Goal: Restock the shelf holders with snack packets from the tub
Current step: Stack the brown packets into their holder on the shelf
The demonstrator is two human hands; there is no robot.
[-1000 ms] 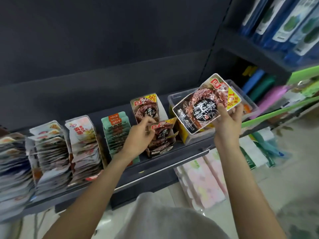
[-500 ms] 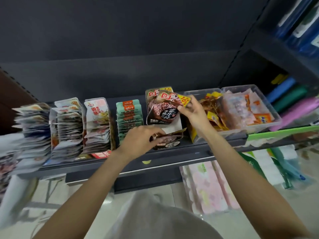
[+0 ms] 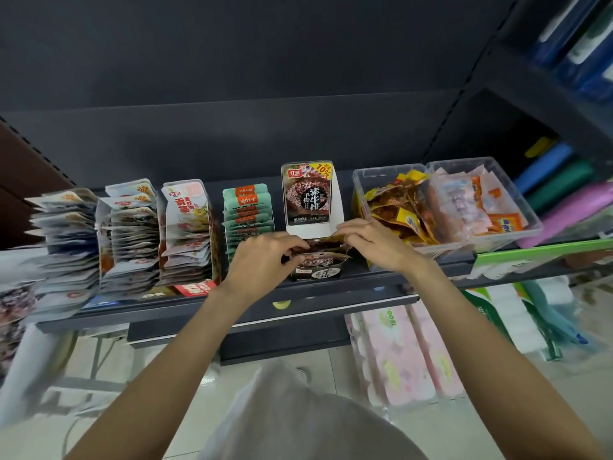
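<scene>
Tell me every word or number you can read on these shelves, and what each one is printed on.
"红派", "10%", "手撕素牛排": upright dark packet at the back of its holder.
"贡菜": white packet fronting the stack to its left.
"100": pink wrapped pack below the shelf.
Too blurred or small: the green packets, the tub packets, the grey stacks at left.

— Where is everything, taking the holder [image 3: 310, 207] I'm working at as the mark?

— An upright packet [image 3: 306, 193] stands at its back; my left hand [image 3: 262, 260] and right hand [image 3: 371, 242] meet at its front, on the packets lying there [image 3: 318, 260].

— To its sides?

— The tub [image 3: 361, 180] sits just right of it on the same shelf [image 3: 232, 308], a second tub [image 3: 527, 210] beyond. Left of it stand four more filled holders in a row [image 3: 132, 234].
</scene>
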